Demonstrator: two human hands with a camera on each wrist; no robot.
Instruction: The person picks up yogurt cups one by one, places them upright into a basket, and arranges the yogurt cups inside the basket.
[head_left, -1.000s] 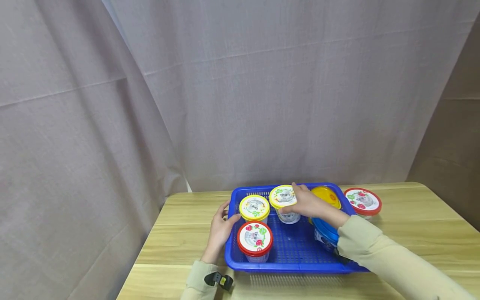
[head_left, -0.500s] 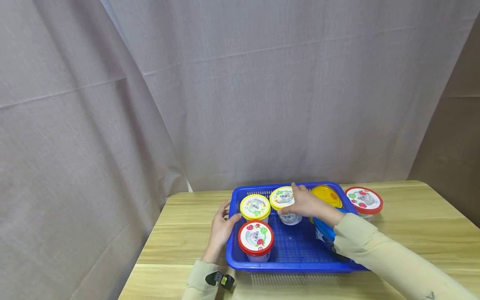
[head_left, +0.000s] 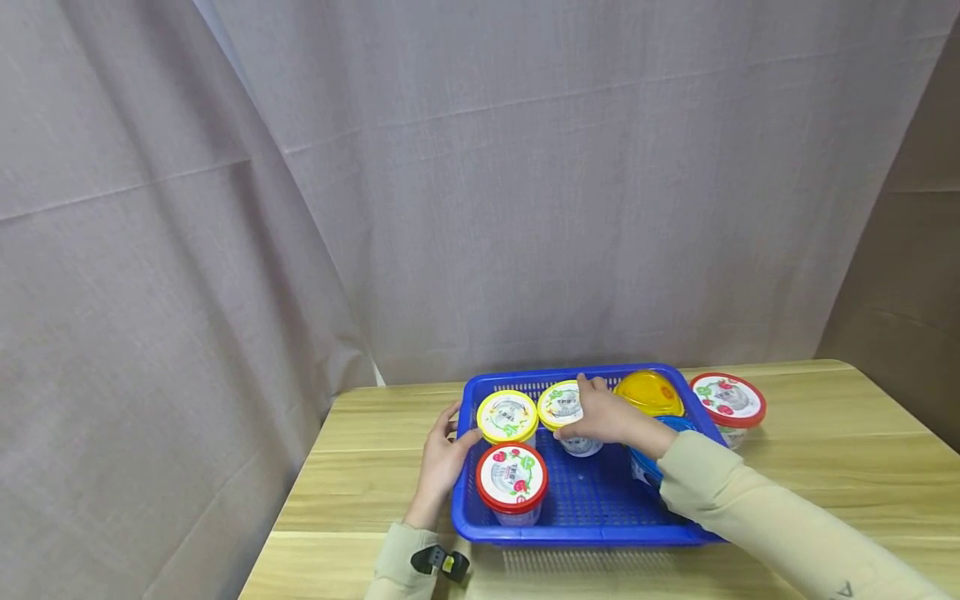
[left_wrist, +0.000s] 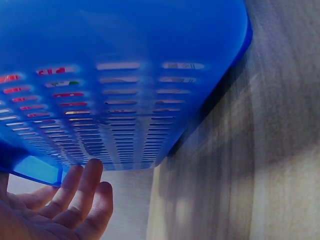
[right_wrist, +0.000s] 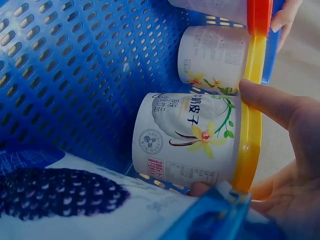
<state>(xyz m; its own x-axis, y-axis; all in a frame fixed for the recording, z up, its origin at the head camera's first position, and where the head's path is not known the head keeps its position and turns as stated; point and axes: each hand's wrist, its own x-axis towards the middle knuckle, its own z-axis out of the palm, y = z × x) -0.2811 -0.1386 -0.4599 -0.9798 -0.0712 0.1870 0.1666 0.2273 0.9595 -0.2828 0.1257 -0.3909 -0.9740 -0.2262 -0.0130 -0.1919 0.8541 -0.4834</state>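
My right hand [head_left: 606, 414] grips a white yogurt tub [right_wrist: 185, 135] by its yellow lid, thumb on one side and fingers on the other. The tub is upright at the back middle of the blue basket [head_left: 600, 535]. Beside it on the left is another yellow-lidded tub [head_left: 507, 417], and nearer me a red-lidded tub [head_left: 512, 477]. My left hand [head_left: 440, 458] holds the basket's left rim, thumb over the edge and fingers against the outer wall in the left wrist view.
An orange-yellow lidded tub [head_left: 649, 393] and a blue-lidded tub [head_left: 647, 467] sit at the basket's right, the latter partly behind my right forearm. Another red-lidded tub [head_left: 727, 404] is on the wooden table [head_left: 360, 467], right of the basket. A grey curtain [head_left: 525, 208] hangs behind.
My right hand and its yellow-lidded tub have shifted slightly towards me and down, the tub now close beside the left yellow-lidded one. My left hand stays on the rim.
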